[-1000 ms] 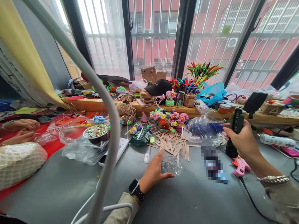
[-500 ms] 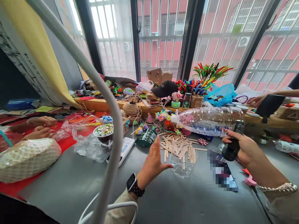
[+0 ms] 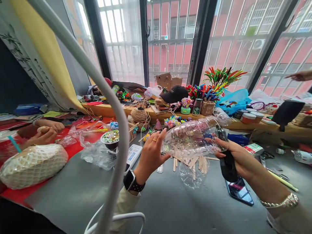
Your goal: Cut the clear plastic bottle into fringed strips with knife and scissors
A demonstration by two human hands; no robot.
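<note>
Gripping a black tool (image 3: 227, 164) in closed fingers, the right hand (image 3: 241, 159) sits between three and four o'clock of a clear plastic bottle (image 3: 192, 136). Its fingertips are at that end of the bottle; whether they press on the plastic is hard to tell. The left hand (image 3: 151, 154), wearing a ring and a black-strapped watch (image 3: 133, 182), is between eight and nine o'clock—its thumb and fingers spread well apart at the bottle's other end. Whether they touch it cannot be told.

The bottle lies on its side between the two hands, over the grey table (image 3: 170, 208). Toward six o'clock are flat wooden sticks (image 3: 202, 164) and a crumpled-looking clear plastic piece (image 3: 192, 178) that partly overlaps them. A phone (image 3: 240, 191) lies at four o'clock, near the right hand. A black cap (image 3: 175, 94) is at eleven o'clock and a bunch of colourful fuzzy stems (image 3: 223, 78) at one. A ball of twine (image 3: 138, 116) stands between nine and ten. Another person's hands (image 3: 46, 130) are far off at nine o'clock—beside a net-wrapped bundle (image 3: 34, 165)—and one more hand (image 3: 302, 76) reaches in just past two.
</note>
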